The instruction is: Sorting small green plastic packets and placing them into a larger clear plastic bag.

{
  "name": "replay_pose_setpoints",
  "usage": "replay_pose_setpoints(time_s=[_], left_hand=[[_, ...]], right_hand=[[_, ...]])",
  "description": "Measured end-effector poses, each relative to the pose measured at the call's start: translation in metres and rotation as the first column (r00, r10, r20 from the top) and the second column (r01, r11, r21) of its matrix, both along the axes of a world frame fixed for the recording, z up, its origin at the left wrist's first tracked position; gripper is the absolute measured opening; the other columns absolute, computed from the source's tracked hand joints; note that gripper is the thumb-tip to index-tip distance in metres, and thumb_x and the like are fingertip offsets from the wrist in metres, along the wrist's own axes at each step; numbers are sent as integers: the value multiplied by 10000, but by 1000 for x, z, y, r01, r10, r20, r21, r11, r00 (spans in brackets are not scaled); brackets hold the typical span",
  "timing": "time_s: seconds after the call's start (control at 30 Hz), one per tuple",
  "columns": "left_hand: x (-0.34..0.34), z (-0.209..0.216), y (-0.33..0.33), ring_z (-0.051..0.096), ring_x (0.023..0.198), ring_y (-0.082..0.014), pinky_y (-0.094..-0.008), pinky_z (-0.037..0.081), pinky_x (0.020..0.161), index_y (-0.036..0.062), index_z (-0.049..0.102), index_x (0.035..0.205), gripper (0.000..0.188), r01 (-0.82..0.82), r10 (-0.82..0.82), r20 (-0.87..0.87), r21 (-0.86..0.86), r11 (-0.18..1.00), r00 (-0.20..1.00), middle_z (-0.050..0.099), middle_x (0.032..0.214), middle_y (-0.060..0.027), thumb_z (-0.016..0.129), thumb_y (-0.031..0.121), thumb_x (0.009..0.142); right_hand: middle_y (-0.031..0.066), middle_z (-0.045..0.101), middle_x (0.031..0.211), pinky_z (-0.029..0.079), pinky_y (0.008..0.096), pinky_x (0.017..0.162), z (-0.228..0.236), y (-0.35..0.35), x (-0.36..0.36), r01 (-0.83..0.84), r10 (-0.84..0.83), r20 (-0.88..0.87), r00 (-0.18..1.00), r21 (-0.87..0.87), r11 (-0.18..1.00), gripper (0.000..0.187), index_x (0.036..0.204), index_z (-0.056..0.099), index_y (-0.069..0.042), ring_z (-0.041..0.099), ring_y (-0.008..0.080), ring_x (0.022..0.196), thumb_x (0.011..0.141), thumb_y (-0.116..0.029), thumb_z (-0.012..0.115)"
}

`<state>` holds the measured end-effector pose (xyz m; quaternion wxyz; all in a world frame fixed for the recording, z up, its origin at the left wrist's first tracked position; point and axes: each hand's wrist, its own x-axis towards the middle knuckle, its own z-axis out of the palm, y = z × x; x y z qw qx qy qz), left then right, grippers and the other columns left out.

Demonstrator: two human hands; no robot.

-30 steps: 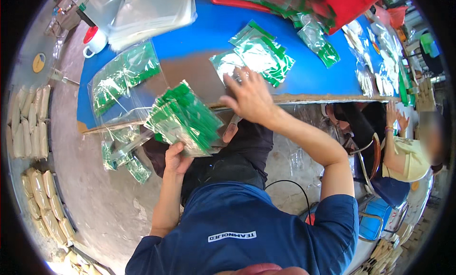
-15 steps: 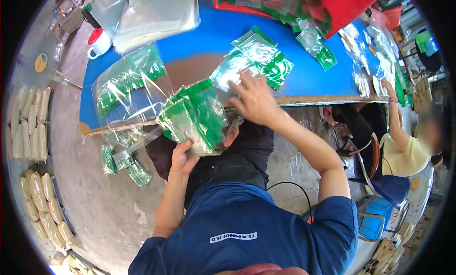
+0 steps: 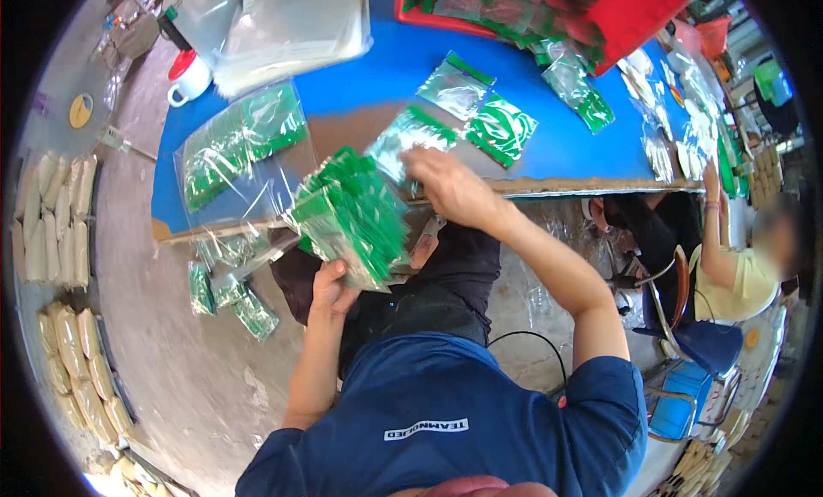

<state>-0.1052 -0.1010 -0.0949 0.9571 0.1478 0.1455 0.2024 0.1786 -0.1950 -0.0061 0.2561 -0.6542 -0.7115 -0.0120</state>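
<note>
My left hand (image 3: pixel 334 289) is closed on the lower end of a fanned stack of green-and-clear plastic packets (image 3: pixel 356 214), held just off the table's near edge. To its right, my right hand (image 3: pixel 454 188) has its fingers curled on the near end of a single green-and-clear packet (image 3: pixel 410 141). Its fingertips are partly hidden there. Beyond this hand, two more packets lie on the table, a clear one with green ends (image 3: pixel 459 85) and a greener one (image 3: pixel 501 128). Left of the stack rests a large clear bag (image 3: pixel 244 141) with green packets inside.
A blue table (image 3: pixel 377 77) has a worn brown edge. A red tray (image 3: pixel 639 21) of packets, a pile of clear bags (image 3: pixel 291 34) and a red-lidded white mug (image 3: pixel 189 75) stand at the back. Packets hang at the left edge. A co-worker (image 3: pixel 737 278) sits at right.
My right hand has moved slightly left, and the packet under its fingers has come away from the other two, nearer the stack. The left hand's stack looks more fanned out.
</note>
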Motion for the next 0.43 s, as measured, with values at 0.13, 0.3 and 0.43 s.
replay_pose_setpoints(time_s=[0.13,0.3,0.43], left_hand=[[9,16,1,581,1186,-305,-469,470,1038,9,452,1373,717,-37,41,-72,58,998,997,591,1286,-129,791,86,746],[20,20,-8,567,1201,-294,-453,461,1048,12,441,1383,738,-17,27,-126,77,997,992,576,1304,-115,796,86,741],[9,8,-13,553,1236,-307,-467,422,1087,53,458,1406,750,4,-2,-28,52,999,1000,581,1337,-108,801,157,747]], right_hand=[[146,608,1235,447,460,977,9,-5,-10,-268,110,-552,827,-213,940,247,1077,572,-15,542,383,1192,839,32,524],[212,531,1346,393,535,1025,7,41,38,435,-456,23,890,258,862,369,1245,581,-65,484,441,1247,931,-259,589],[198,447,1461,211,646,1138,-17,15,42,344,-330,146,933,-84,935,526,1345,548,-131,286,436,1423,928,-450,586]])
